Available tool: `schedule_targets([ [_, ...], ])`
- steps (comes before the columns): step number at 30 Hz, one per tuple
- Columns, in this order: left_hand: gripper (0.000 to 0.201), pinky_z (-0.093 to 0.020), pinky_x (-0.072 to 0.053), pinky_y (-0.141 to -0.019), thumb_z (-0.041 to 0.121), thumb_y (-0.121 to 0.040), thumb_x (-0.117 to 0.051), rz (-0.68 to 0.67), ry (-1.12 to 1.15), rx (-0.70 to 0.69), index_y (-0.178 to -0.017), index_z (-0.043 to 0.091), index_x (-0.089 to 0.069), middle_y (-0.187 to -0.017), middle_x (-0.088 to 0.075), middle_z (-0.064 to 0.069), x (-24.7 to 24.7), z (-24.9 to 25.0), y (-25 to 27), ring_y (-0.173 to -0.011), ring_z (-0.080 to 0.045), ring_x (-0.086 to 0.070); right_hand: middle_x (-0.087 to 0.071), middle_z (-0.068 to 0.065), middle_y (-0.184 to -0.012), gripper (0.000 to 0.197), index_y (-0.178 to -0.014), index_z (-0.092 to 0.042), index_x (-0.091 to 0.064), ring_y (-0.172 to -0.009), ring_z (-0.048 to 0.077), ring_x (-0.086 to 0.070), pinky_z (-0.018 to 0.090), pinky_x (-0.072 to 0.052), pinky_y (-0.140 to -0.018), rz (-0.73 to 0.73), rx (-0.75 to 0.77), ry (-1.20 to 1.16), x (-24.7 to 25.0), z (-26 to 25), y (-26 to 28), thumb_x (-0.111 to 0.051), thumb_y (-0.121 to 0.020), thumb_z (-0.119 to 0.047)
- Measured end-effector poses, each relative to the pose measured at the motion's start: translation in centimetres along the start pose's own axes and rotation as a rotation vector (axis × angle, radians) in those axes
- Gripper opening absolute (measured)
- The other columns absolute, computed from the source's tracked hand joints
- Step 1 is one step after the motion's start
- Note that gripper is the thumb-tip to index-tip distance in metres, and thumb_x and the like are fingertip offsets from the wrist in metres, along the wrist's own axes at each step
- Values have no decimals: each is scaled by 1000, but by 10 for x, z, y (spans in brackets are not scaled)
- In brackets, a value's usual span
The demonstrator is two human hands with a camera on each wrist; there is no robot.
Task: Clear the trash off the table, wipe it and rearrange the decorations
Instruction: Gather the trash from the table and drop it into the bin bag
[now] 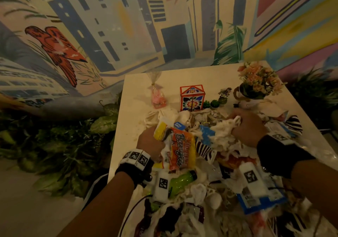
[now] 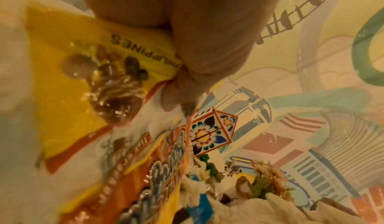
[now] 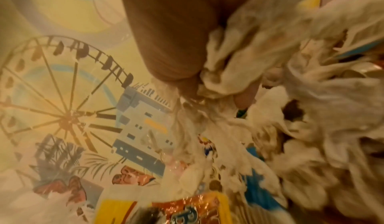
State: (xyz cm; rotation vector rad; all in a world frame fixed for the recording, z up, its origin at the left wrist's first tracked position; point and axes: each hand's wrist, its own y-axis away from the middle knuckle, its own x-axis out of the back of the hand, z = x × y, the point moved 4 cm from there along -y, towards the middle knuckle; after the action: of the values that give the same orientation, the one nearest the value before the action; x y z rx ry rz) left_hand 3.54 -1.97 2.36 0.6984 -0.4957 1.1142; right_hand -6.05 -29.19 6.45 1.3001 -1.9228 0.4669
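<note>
A heap of trash covers the near half of the pale table (image 1: 135,90): snack wrappers, crumpled white tissues, a green bottle (image 1: 180,181). My left hand (image 1: 150,141) grips yellow and orange snack wrappers (image 1: 180,147) at the heap's left side; its thumb pinches the yellow wrapper (image 2: 68,83) in the left wrist view. My right hand (image 1: 247,125) clutches a wad of white tissue (image 1: 224,127) on the right; the tissue (image 3: 220,73) bunches in its fingers. Behind the heap stand a floral box (image 1: 192,97), a pink favour bag (image 1: 158,97) and a flower pot (image 1: 256,83).
Small cactus figures (image 1: 214,103) sit between the floral box and the flower pot. A blue packet (image 1: 261,200) lies at the near right. Leafy plants (image 1: 60,141) line the floor left of the table. A painted mural wall (image 1: 109,26) rises behind.
</note>
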Motion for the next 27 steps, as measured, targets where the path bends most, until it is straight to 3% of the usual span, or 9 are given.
schedule_targets([
  [3, 29, -31, -45, -74, 1, -74, -67, 46, 19, -41, -103, 7, -63, -97, -65, -12, 19, 11, 2, -89, -28, -60, -50, 11, -81, 26, -91, -8, -53, -64, 20, -42, 30, -31, -54, 35, 7, -42, 18, -12, -2, -60, -74, 9],
  [7, 23, -28, -44, -57, -3, -68, -69, 125, 177, -66, -88, 6, -61, -72, -59, -3, 46, 25, 7, -62, -18, -54, -62, 16, -94, 28, -94, -5, -66, -82, 30, -57, 33, -45, -66, 42, -9, -87, 30, -21, -6, -53, -78, 14],
  [11, 29, -30, -53, -56, -13, -69, -67, 176, 587, 31, -86, 10, -62, -77, -66, -6, 66, 29, 9, -66, -23, -64, -66, 22, -107, 23, -98, 2, -67, -103, 39, -57, 48, -48, -88, 93, -102, -117, 36, -22, -9, -55, -81, 11],
  [14, 30, -43, -59, -60, -17, -70, -64, 116, 797, 118, -95, 1, -63, -89, -69, -19, 69, 27, 8, -76, -32, -69, -63, 23, -100, 22, -104, 7, -63, -101, 40, -57, 45, -46, -81, 114, -120, -109, 42, -32, -11, -53, -85, 7],
  [17, 45, -61, -54, -75, -11, -71, -66, 91, 923, 168, -115, -6, -57, -111, -63, -31, 76, 25, 11, -96, -46, -64, -62, 29, -86, 12, -83, 11, -61, -79, 34, -54, 40, -39, -66, 113, -81, -107, 47, -42, -17, -50, -84, 6],
  [19, 46, -65, -51, -78, -9, -72, -66, 93, 959, 182, -116, -6, -56, -113, -62, -31, 83, 21, 15, -99, -49, -62, -58, 16, -81, 14, -77, 0, -59, -79, 24, -48, 31, -32, -68, 112, -84, -107, 48, -47, -22, -48, -85, 7],
  [22, 42, -67, -50, -79, -10, -72, -66, 109, 957, 195, -113, -4, -58, -112, -63, -31, 98, 9, 20, -98, -49, -62, -62, 27, -90, 14, -82, 6, -59, -85, 39, -55, 37, -40, -72, 137, -31, -98, 49, -63, -25, -46, -84, 8],
  [25, 39, -62, -52, -80, -12, -74, -65, 150, 950, 205, -111, 1, -60, -109, -66, -26, 119, -12, 24, -96, -44, -65, -64, 16, -110, 25, -104, 5, -64, -108, 32, -56, 39, -43, -94, 142, -4, -58, 40, -83, -28, -47, -86, 3],
  [27, 40, -61, -53, -80, -10, -74, -65, 154, 943, 208, -111, 4, -61, -108, -67, -23, 135, -30, 24, -96, -42, -66, -65, 15, -105, 22, -98, 0, -66, -104, 29, -58, 41, -44, -95, 137, 25, -72, 25, -98, -29, -48, -85, 3],
])
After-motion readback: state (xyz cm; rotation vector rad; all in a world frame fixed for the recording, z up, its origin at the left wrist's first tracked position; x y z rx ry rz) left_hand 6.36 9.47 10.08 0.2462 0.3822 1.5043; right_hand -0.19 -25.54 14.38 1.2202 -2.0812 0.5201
